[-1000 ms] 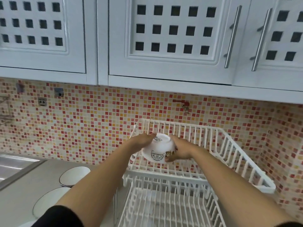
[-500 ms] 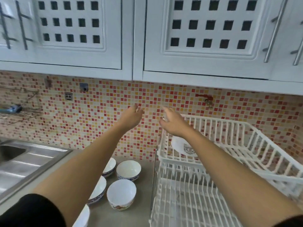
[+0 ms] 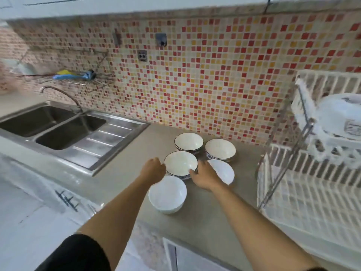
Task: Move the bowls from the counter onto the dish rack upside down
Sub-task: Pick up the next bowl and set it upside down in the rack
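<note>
Both hands dropped from dish rack (image 3: 312,192) to counter (image 3: 125,173) bowls (image 3: 180,165).

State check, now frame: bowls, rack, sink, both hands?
Middle bowl: upright on counter, a hand at each side of its rim.
Other four counter bowls: upright, untouched.
Rack bowl: upside down on rack's upper tier.
Rack: lower tier looks bare.
Sink: basins look bare.
Left hand: at bowl's left rim, grip unclear.
Right hand: fingers on bowl's right rim.

head view, angled down, near counter (image 3: 125,173)
</note>
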A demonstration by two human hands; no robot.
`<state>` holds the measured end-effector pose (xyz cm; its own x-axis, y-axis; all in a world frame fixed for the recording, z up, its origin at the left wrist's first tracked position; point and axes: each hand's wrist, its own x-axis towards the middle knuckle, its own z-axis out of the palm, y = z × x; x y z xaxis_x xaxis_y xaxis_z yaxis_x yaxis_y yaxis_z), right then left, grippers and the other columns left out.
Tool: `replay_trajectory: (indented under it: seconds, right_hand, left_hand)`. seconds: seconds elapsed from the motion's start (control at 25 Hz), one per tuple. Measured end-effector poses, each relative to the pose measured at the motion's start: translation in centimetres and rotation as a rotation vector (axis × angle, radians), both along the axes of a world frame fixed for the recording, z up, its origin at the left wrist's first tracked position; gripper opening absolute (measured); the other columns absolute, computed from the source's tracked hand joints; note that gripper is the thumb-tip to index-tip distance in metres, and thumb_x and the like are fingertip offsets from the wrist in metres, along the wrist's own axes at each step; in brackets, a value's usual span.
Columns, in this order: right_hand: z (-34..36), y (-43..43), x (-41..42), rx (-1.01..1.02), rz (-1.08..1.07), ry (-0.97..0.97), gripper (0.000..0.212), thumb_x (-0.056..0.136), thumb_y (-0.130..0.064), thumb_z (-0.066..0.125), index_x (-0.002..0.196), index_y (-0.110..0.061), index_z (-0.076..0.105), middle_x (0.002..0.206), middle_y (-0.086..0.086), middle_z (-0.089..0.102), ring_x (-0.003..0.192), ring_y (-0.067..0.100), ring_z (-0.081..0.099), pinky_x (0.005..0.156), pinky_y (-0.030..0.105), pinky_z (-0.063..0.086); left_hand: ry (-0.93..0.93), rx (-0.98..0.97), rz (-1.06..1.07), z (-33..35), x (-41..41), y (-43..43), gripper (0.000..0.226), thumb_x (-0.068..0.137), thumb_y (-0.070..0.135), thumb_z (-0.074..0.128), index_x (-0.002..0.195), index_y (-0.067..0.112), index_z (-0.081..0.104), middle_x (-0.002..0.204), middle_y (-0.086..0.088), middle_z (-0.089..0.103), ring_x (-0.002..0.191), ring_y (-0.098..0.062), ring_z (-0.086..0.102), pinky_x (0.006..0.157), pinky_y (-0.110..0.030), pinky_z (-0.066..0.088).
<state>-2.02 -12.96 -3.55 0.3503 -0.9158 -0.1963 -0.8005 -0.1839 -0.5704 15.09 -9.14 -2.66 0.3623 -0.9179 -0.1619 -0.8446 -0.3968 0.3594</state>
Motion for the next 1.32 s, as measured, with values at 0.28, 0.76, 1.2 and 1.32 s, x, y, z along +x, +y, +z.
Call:
replay_trajectory:
  seconds: [0.28, 0.76, 1.2, 1.32]
  right_hand:
    - [-11.0, 2.4, 3.4, 0.283, -0.117, 0.037, 0.049, 0.095, -0.031, 0.046, 0.132, 0.0, 0.043, 0.136, 0.021, 0.051, 0.125, 0.034, 0.049, 0.098, 0.035, 0.041]
    - [5.2, 0.8, -1.0, -0.292, -0.147, -0.347, 0.044, 0.092, -0.028, 0.047, 0.134, -0.018, 0.044, 0.116, 0.007, 0.065, 0.1, 0.026, 0.06, 0.083, 0.036, 0.05]
    - [25.6, 3.2, -21.0, -0.587, -0.092, -0.866, 0.066, 0.07, -0.051, 0.068, 0.124, -0.032, 0.037, 0.114, -0.015, 0.061, 0.096, 0.0, 0.065, 0.078, 0.018, 0.056]
    - [26.7, 2.8, -27.4, -0.559, -0.063, -0.773, 0.08, 0.064, -0.053, 0.068, 0.132, -0.038, 0.031, 0.126, -0.007, 0.055, 0.11, 0.004, 0.059, 0.09, 0.022, 0.051]
  left_hand:
    - [0.153, 0.183, 0.076, -11.1, 2.8, 3.5, 0.063, 0.093, 0.015, 0.05, 0.144, -0.003, 0.017, 0.138, -0.023, 0.044, 0.127, -0.039, 0.045, 0.102, -0.041, 0.039]
    - [0.209, -0.419, 0.048, 6.3, -0.8, 0.3, 0.032, 0.088, 0.012, 0.049, 0.118, 0.006, 0.041, 0.1, -0.018, 0.061, 0.091, -0.04, 0.06, 0.068, -0.035, 0.043]
    - [0.96, -0.889, -0.451, 24.1, -18.6, -1.2, 0.05, 0.079, 0.044, 0.03, 0.107, 0.006, 0.045, 0.102, -0.001, 0.059, 0.091, -0.008, 0.056, 0.075, -0.018, 0.04]
    - [0.944, -0.818, -0.552, 24.6, -23.3, -3.0, 0.077, 0.075, 0.074, 0.021, 0.117, 0.018, 0.05, 0.123, -0.009, 0.058, 0.11, -0.019, 0.056, 0.092, -0.031, 0.041]
